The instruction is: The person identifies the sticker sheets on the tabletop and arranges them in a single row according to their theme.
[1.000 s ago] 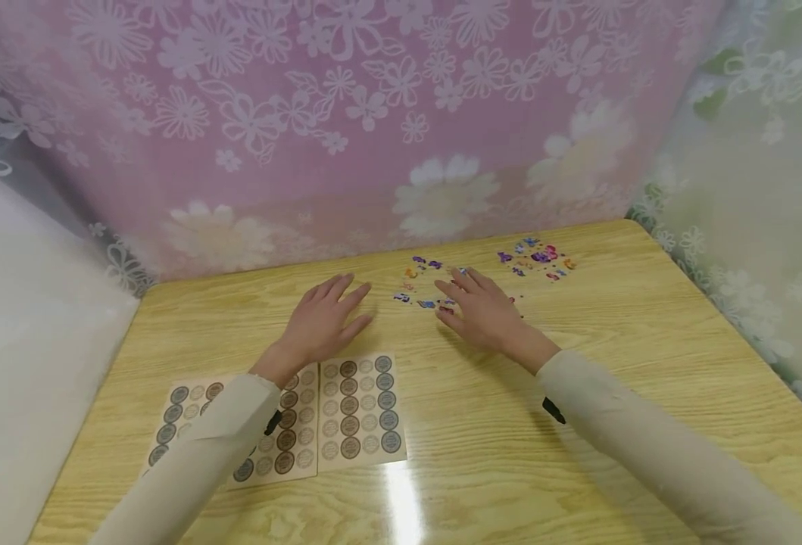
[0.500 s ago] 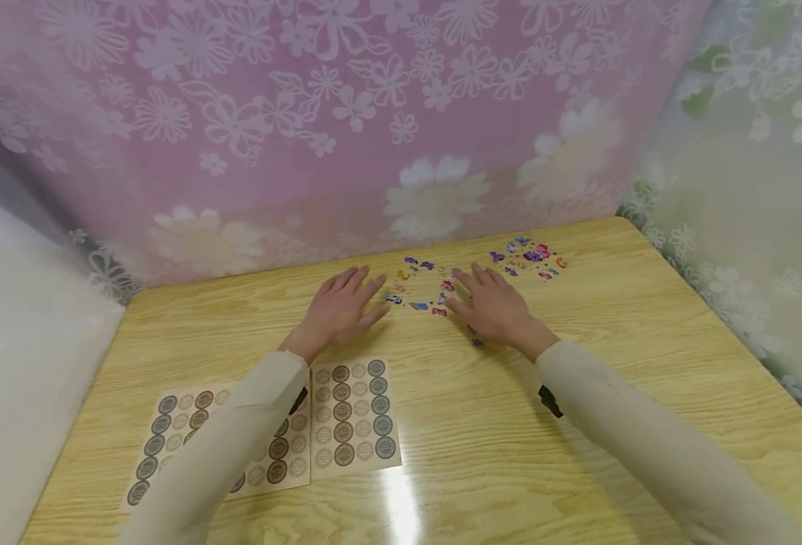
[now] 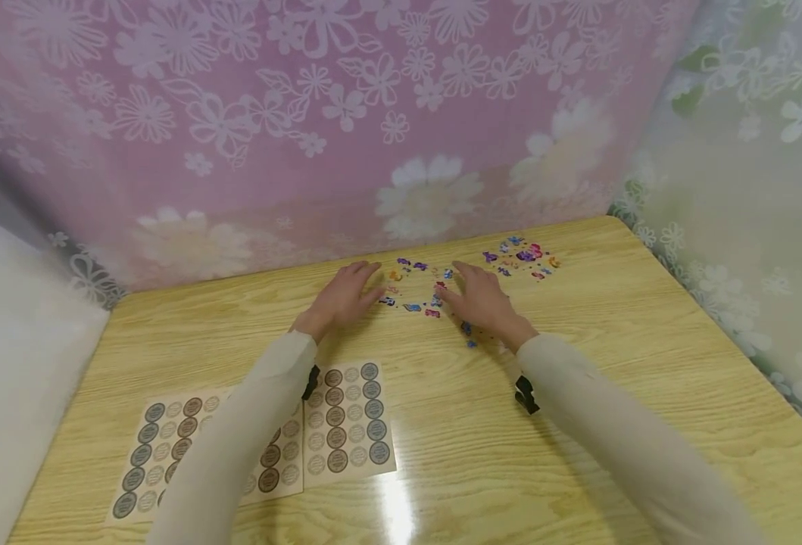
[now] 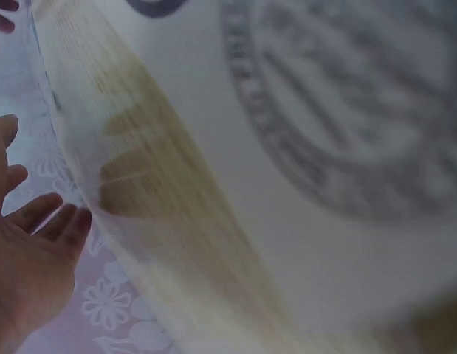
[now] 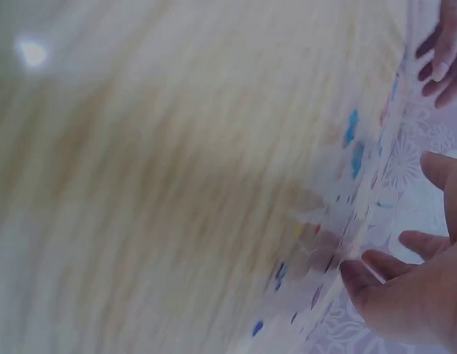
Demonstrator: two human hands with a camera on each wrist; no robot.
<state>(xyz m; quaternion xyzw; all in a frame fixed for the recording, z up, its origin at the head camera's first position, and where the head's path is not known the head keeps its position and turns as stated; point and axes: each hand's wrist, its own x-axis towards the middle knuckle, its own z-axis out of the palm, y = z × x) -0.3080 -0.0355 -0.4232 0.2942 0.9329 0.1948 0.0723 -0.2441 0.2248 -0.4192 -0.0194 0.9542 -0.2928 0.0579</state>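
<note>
In the head view my left hand (image 3: 347, 295) is over the back of the table, its fingers extended and its fingertips right at the left side of a scatter of small colourful figures (image 3: 412, 307). Across from it my right hand (image 3: 477, 299) lies over the right part of that scatter, hiding some of it. Blue and purple figures (image 3: 467, 328) show below its palm. Both hands hold nothing. Each wrist view shows relaxed, spread fingers: the left hand (image 4: 36, 273) near the table edge, the right hand (image 5: 413, 287) close to a shiny clear strip bearing colourful marks (image 5: 357, 158).
Two pale sheets with rows of grey and brown round seals, the right sheet (image 3: 349, 469) and the left sheet (image 3: 135, 522), lie front left, partly under the left sleeve. Another colourful cluster (image 3: 525, 256) is at the back right. A flowered pink curtain (image 3: 271, 182) hangs behind the table (image 3: 482, 454).
The left hand has moved forward and right, to the colourful figures. The right hand has shifted slightly right over them, uncovering figures at its left and below. The head view has turned slightly.
</note>
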